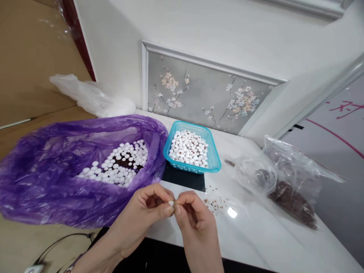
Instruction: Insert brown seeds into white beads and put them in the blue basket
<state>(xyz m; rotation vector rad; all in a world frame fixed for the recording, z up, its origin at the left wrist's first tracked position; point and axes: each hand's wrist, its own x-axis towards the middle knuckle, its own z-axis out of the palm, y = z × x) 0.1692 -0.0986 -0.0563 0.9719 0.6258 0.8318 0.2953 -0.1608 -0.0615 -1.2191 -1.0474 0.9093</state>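
Note:
My left hand (153, 206) pinches a small white rounded piece (171, 203) between thumb and forefinger, above the front of the white table. The fingertips of my right hand (196, 220) are pinched together right beside it, touching the left fingertips; what lies between them is mostly hidden. Behind my hands stands a turquoise basket (215, 155) heaped with white rounded pieces (187, 148) mixed with brown bits. To the left, an open purple plastic bag (57, 151) holds many similar white pieces (116, 174) and some dark brown material (127, 162).
Brown crumbs (216, 204) lie scattered right of my hands. A clear plastic tub (256, 174) and a clear bag of brown material (295, 201) stand farther right. Under the basket is a black panel (183, 177). A white plastic bag (93, 96) lies at the back left, against the wall.

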